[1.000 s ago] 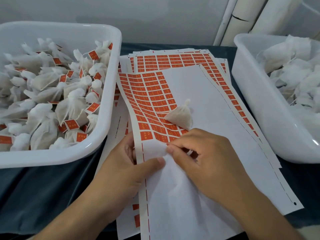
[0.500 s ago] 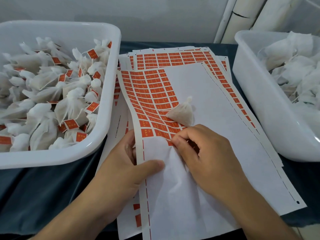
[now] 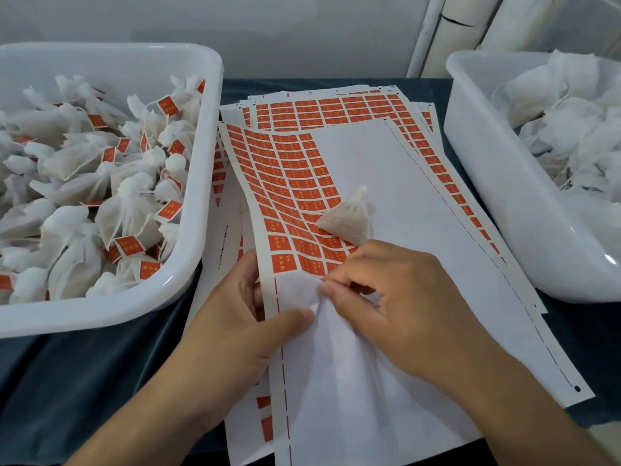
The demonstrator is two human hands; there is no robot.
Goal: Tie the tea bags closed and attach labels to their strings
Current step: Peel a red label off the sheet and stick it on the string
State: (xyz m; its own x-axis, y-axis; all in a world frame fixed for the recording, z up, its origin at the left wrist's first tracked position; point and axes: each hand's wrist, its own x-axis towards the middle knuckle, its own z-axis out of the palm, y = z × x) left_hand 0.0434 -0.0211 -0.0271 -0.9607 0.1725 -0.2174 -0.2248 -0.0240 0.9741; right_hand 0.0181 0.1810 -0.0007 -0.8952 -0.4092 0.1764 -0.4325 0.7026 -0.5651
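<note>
Paper label sheet [image 3: 386, 203] pinched by left hand [image 3: 242, 324]; right hand [image 3: 396, 297] pinches a label at its edge.

The label sheet [image 3: 289, 183] was white with a grid of orange labels bearing yellow marks. The tea bag [image 3: 349, 218] was off-white, both tubs [image 3: 188, 284] white, the surface [image 3: 84, 381] dark blue-grey.

left tub [image 3: 201, 183]: white plastic, smooth, glossy rim. right tub [image 3: 477, 169]: same glossy white plastic. tea bags [image 3: 349, 216]: thin matt gauze-like fabric, slightly fuzzy. label sheet [image 3: 420, 230]: matt white paper, orange stickers with faint sheen. table cover [image 3: 67, 381]: dark cloth, soft dull sheen, creased.
</note>
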